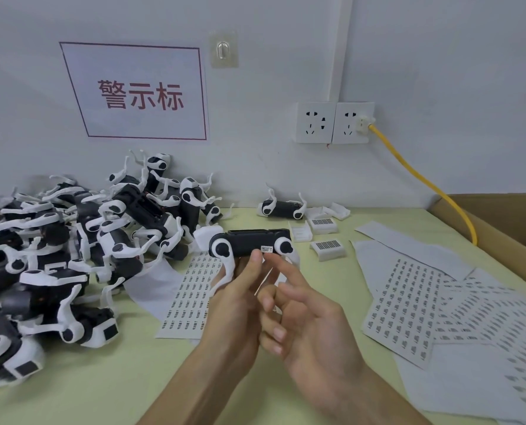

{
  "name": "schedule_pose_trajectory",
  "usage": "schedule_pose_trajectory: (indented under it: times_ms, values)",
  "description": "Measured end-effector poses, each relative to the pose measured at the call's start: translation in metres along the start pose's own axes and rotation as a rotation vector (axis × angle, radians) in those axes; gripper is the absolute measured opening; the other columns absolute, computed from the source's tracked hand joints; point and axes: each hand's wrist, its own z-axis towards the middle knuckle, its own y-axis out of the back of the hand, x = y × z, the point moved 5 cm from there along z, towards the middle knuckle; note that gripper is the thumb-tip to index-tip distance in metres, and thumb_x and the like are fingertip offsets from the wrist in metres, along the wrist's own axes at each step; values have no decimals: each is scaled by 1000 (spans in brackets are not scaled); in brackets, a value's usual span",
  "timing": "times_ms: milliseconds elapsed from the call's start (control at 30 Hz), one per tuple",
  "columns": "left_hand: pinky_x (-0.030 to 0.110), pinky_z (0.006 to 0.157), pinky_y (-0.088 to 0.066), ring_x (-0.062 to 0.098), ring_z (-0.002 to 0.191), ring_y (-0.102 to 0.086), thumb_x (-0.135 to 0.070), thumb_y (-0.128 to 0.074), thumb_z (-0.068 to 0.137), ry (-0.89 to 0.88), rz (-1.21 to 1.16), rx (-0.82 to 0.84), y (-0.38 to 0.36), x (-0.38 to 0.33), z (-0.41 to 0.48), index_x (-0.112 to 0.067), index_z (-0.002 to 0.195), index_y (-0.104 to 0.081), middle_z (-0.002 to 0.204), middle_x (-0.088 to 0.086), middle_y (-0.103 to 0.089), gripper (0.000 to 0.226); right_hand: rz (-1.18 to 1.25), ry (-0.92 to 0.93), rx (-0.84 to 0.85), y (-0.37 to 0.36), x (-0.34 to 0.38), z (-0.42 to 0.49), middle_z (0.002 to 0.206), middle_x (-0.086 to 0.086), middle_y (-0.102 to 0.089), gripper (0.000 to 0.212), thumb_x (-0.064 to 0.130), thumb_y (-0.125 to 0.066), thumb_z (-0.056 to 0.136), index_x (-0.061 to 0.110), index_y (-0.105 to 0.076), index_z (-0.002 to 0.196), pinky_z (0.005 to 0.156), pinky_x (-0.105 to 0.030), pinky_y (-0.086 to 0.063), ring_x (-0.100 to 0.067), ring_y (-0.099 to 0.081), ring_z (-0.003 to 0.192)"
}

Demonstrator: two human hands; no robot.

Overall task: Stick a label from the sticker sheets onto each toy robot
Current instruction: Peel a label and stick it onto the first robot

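Above the table (126,375), the left hand (234,308) grips a robot (249,243) from below, thumb just under the label (266,249) on its side. The right hand (307,317) is beside it, fingers loosely spread, holding nothing. Sheets (409,302) lie beneath.

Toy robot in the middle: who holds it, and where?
The left hand grips the toy robot from below, thumb on its body by the label; the right hand holds nothing.

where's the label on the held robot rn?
Head view, centre: the label sits on the black side of the toy robot held by the left hand, just above a fingertip and beside the white joint at the image-right end.
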Motion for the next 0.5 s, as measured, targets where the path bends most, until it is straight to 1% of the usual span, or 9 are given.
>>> schedule_pose_trajectory:
  times_ms: [33, 100, 133, 233, 300, 333, 400, 433, 500]
  values:
    - [21, 29, -37, 19, 33, -50, -53, -65, 89, -2, 10, 4, 1, 0, 1, -14, 116, -76, 122, -7, -72, 48, 2, 4, 1, 0, 0, 0, 73, -4, -49, 59, 20, -64, 72, 24, -66, 130, 45, -25, -29, -13, -34, 50]
    - [21, 29, -35, 20, 30, -46, -53, -66, 88, 1, 14, 11, 1, 2, 2, -21, 104, -82, 119, 3, -57, 40, 8, 8, -1, 0, 1, 0, 73, -4, -50, 59, 20, -65, 71, 23, -66, 130, 45, -26, -29, -13, -34, 50]
    - [20, 30, -35, 20, 30, -46, -53, -66, 88, -2, 12, 11, 2, 2, 2, -23, 99, -83, 121, 3, -52, 36, 11, 8, -1, 0, 1, 0, 73, -4, -50, 59, 20, -65, 71, 22, -66, 130, 45, -26, -30, -13, -35, 50]
    - [20, 30, -35, 20, 29, -45, -52, -69, 84, -17, 0, -6, 3, 2, 3, -23, 96, -83, 119, 6, -52, 34, 13, 4, -5, 0, 1, 0, 73, -4, -50, 58, 20, -65, 72, 21, -66, 130, 46, -26, -29, -14, -34, 50]
    - [20, 29, -34, 20, 28, -45, -50, -71, 83, -19, 0, -24, 4, 2, 2, -18, 102, -80, 114, 9, -54, 39, 10, -2, -11, 1, 0, 0, 73, -4, -50, 58, 20, -64, 73, 20, -65, 131, 48, -27, -28, -13, -34, 51]
    - [20, 29, -33, 20, 28, -45, -49, -72, 82, -25, 2, -34, 4, 1, 2, -14, 109, -77, 106, 13, -56, 44, 9, -4, -14, 1, 1, 0, 73, -4, -50, 58, 20, -63, 74, 20, -64, 132, 48, -27, -28, -13, -34, 51]
    - [19, 29, -33, 21, 27, -45, -48, -74, 78, -36, 3, -67, 6, 1, 3, -9, 123, -69, 76, 16, -52, 60, 11, -6, -20, 1, 0, -1, 73, -4, -49, 58, 20, -63, 74, 19, -64, 132, 49, -27, -28, -13, -33, 51]
    - [18, 30, -33, 21, 27, -44, -48, -75, 77, -41, 1, -80, 7, 1, 3, -9, 127, -67, 63, 11, -48, 64, 14, -7, -23, 1, 0, -1, 73, -4, -49, 58, 21, -64, 74, 19, -64, 132, 49, -27, -28, -13, -34, 51]
    - [18, 31, -33, 21, 27, -44, -47, -76, 74, -49, -6, -87, 8, 1, 4, -9, 128, -65, 50, 4, -42, 67, 25, -9, -25, 1, 0, -1, 73, -4, -50, 57, 21, -65, 74, 19, -65, 131, 48, -27, -29, -13, -34, 50]
